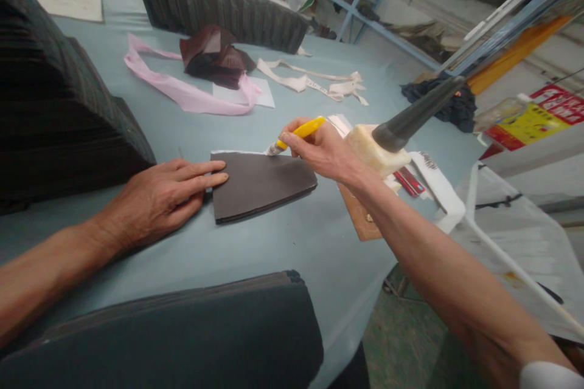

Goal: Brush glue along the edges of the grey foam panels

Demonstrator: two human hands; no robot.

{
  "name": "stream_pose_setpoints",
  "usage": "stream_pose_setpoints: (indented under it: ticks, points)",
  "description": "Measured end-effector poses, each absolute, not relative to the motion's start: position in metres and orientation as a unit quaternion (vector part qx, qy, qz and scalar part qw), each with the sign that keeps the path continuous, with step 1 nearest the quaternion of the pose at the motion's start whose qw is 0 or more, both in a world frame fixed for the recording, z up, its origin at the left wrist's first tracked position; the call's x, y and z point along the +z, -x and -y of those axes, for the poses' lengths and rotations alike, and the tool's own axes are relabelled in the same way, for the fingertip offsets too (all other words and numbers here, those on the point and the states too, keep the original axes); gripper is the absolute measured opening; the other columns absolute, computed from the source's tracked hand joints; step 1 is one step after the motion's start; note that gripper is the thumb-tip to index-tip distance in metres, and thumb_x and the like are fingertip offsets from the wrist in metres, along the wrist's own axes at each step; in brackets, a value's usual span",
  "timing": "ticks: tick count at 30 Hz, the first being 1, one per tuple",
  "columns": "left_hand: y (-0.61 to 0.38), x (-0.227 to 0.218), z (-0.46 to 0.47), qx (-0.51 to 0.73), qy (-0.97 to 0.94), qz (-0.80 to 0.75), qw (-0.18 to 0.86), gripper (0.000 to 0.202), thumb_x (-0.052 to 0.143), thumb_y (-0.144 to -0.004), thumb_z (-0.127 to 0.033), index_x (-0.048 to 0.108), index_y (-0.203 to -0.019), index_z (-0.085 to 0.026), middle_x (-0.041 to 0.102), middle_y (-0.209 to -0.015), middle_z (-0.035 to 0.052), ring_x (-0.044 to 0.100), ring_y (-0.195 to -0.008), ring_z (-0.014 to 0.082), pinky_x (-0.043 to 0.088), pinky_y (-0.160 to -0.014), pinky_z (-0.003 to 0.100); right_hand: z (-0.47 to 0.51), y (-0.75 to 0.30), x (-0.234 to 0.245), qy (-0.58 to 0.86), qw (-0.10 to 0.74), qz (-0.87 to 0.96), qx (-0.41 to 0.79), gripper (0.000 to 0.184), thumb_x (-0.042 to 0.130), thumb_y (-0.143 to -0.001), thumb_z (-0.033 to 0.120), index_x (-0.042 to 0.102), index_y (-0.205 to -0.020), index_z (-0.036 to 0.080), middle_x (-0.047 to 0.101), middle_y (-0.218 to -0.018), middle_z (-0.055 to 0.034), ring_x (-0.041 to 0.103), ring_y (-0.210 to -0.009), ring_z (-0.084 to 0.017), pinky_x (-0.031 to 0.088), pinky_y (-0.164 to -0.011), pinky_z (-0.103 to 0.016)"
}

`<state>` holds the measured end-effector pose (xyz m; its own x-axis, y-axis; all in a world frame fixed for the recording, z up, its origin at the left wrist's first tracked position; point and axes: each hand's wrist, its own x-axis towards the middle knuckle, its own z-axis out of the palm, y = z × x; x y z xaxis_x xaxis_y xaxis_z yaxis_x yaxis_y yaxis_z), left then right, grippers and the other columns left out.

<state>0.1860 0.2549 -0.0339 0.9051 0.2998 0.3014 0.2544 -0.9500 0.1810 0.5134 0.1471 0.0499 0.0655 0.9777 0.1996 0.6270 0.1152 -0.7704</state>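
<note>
While the right hand (pixel 325 151) grips the yellow-handled bristle brush (pixel 308 127) at frame centre, insufficient pressure from the flat, empty left hand (pixel 162 196) could let the tapered dark-grey sheets (pixel 262 183) slip.

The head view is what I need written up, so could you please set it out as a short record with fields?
Left hand: touching the left end of the dark grey stack
Right hand: holding the yellow-handled brush
Bristles: at the stack's far edge
White strip: along that edge, left of the bristles
Nearest the camera: dark folded fabric
Beyond the stack: pink band
</note>
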Motion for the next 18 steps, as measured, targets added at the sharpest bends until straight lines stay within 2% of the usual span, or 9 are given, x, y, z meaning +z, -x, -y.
stream_pose_setpoints:
  ticks: [5,10,15,18]
  points:
    - [-0.186,-0.035,-0.256,0.166,-0.972,-0.149,0.071,0.050,0.044,-0.114,-0.025,0.066,-0.158,-0.029,0.064,-0.169,0.0025,0.068,-0.118,0.0279,0.055,-0.110,0.049,-0.135,-0.535,0.052,0.659,0.358,0.634,0.188,0.050,0.072,-0.101,0.071,0.072,-0.094,0.021,0.062,-0.068,0.0037,0.053,-0.064,-0.013,0.037,-0.061,-0.031]
    - [-0.186,-0.034,-0.255,0.176,-0.970,-0.147,0.086,0.049,0.046,-0.114,-0.025,0.066,-0.158,-0.030,0.064,-0.169,0.0009,0.067,-0.117,0.0275,0.054,-0.107,0.047,-0.136,-0.524,0.053,0.637,0.378,0.642,0.200,0.053,0.070,-0.101,0.073,0.072,-0.094,0.021,0.065,-0.072,0.0027,0.057,-0.067,-0.014,0.041,-0.066,-0.032]
    - [-0.187,-0.035,-0.255,0.170,-0.972,-0.149,0.071,0.049,0.042,-0.115,-0.024,0.068,-0.157,-0.028,0.065,-0.167,0.0020,0.067,-0.117,0.0261,0.055,-0.108,0.047,-0.131,-0.535,0.050,0.661,0.347,0.639,0.188,0.041,0.069,-0.106,0.059,0.073,-0.093,0.020,0.064,-0.073,0.0024,0.056,-0.067,-0.014,0.040,-0.067,-0.033]
    - [-0.187,-0.036,-0.255,0.168,-0.973,-0.147,0.062,0.050,0.041,-0.115,-0.025,0.066,-0.158,-0.027,0.064,-0.168,0.0027,0.066,-0.114,0.0261,0.055,-0.107,0.048,-0.124,-0.550,0.050,0.664,0.348,0.637,0.179,0.042,0.069,-0.106,0.060,0.073,-0.093,0.020,0.065,-0.075,0.0021,0.056,-0.068,-0.014,0.040,-0.066,-0.033]
